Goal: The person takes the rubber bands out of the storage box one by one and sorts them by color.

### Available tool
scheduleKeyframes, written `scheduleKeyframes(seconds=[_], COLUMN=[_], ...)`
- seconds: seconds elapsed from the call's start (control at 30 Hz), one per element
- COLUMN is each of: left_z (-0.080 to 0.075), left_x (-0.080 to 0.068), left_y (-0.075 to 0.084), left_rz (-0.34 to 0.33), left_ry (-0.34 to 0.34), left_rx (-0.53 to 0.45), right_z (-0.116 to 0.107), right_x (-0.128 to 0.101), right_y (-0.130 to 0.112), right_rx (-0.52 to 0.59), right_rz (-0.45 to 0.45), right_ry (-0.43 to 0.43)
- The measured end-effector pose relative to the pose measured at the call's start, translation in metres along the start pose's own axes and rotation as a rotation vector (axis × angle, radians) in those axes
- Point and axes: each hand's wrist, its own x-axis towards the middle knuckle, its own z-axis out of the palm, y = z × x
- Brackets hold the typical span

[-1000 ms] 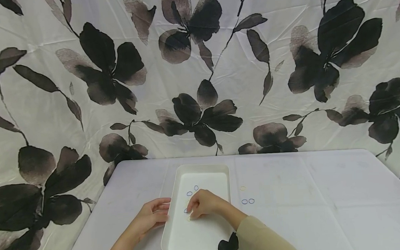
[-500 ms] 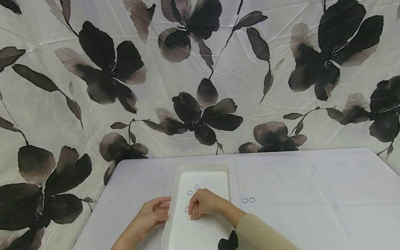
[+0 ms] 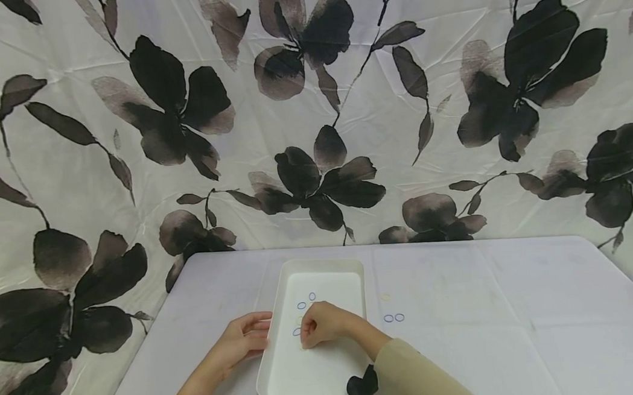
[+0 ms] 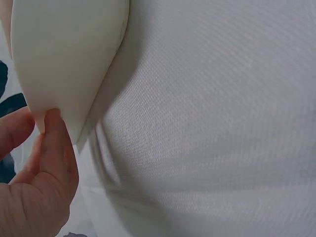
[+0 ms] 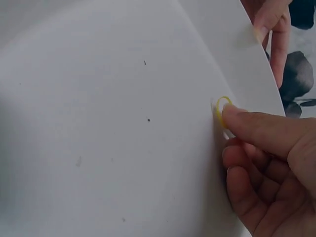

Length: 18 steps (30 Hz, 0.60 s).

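Observation:
In the head view, a white tray (image 3: 289,380) lies on the table. My left hand (image 3: 240,340) is at its left side; in the left wrist view its thumb and fingers (image 4: 53,133) pinch the tray's rim. Over the tray's middle, my right hand (image 3: 327,325) pinches a thin yellow rubber band (image 5: 217,111) between thumb and finger, its loop showing past the thumb tip in the right wrist view. Beside that hand several small bands lie in the tray, among them a blue rubber band (image 3: 298,306) and a faint yellow one, partly hidden.
Right of the tray, a yellow band (image 3: 386,294) and two blue bands (image 3: 388,315) lie on the white tablecloth (image 3: 467,345). A black piece (image 3: 363,389) shows by the right sleeve at the tray's near corner. Behind the table hangs a flowered cloth (image 3: 419,191).
My right hand's fingers have curled in slightly, moving a little to the right over the same part of the tray. The left hand stays at the rim.

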Motion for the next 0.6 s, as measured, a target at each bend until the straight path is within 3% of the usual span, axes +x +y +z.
scheduleKeyframes(seconds=[0.6], left_z=[0.001], left_x=[0.001], left_y=[0.002], left_rz=[-0.009], left_ry=[0.013], left_rx=[0.009], right_z=[-0.012], right_x=[-0.010], right_y=[0.003], right_rx=[0.156], right_rz=[0.052], right_ry=[-0.007])
